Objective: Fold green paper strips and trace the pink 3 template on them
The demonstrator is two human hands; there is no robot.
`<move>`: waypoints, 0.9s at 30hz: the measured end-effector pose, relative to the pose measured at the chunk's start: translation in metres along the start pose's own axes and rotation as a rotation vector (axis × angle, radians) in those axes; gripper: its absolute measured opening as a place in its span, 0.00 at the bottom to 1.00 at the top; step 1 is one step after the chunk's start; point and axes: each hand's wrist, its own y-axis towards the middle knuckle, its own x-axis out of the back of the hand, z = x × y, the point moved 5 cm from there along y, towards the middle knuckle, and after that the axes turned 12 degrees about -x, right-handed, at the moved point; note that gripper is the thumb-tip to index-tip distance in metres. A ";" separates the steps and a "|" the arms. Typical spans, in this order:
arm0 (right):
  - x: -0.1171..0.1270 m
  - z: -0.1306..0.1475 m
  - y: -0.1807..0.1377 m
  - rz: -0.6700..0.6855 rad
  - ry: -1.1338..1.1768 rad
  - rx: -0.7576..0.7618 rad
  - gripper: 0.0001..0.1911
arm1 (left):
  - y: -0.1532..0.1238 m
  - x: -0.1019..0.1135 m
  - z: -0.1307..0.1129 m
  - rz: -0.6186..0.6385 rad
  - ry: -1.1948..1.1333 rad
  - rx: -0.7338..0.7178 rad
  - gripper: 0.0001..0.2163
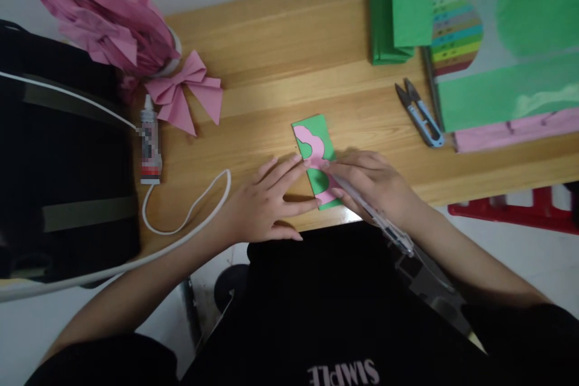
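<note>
While left hand lies spread, grip open, fingertips on pink strip, seemingly to stop it slipping over green card, right hand has grip closed round pen; card just inside table's near edge, probably for easy reach

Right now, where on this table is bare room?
Bare wood lies beyond the green card, between the pink bow and the blue snips. Crowded places: the near middle, with the left hand and right hand; the left side, with the glue tube and black bag; the right side, with the green package.
</note>
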 end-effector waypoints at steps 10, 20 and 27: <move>-0.003 0.001 -0.003 0.032 0.010 -0.032 0.18 | 0.000 0.001 0.004 0.026 -0.052 0.038 0.29; -0.014 0.007 -0.010 -0.037 -0.097 -0.015 0.13 | -0.004 0.001 0.006 0.062 -0.079 0.048 0.28; -0.011 0.005 -0.004 -0.090 0.021 -0.057 0.15 | -0.003 0.002 0.008 0.096 -0.119 0.090 0.28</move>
